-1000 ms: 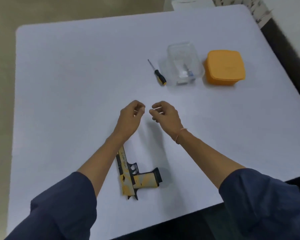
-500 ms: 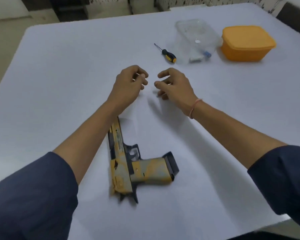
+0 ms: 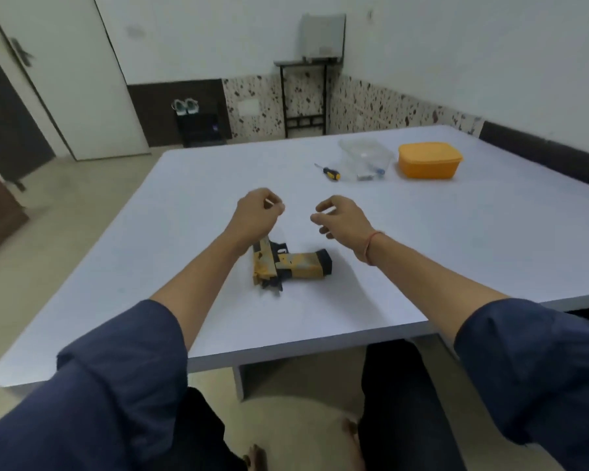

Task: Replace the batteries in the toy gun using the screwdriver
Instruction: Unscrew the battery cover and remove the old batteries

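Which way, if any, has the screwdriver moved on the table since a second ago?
No. The screwdriver still lies just left of the clear container, tip pointing away. Only the camera has tilted up.

On the table [image 3: 184, 239] — toy gun [image 3: 288, 266], screwdriver [image 3: 330, 172].

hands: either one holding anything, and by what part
Right hand holds nothing. Left hand is curled, perhaps pinching something tiny; cannot tell. Toy gun and screwdriver lie unheld.

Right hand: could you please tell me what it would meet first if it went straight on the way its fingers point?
Most likely the left hand: the right hand points across a small gap at it, though their relative depth is unclear.
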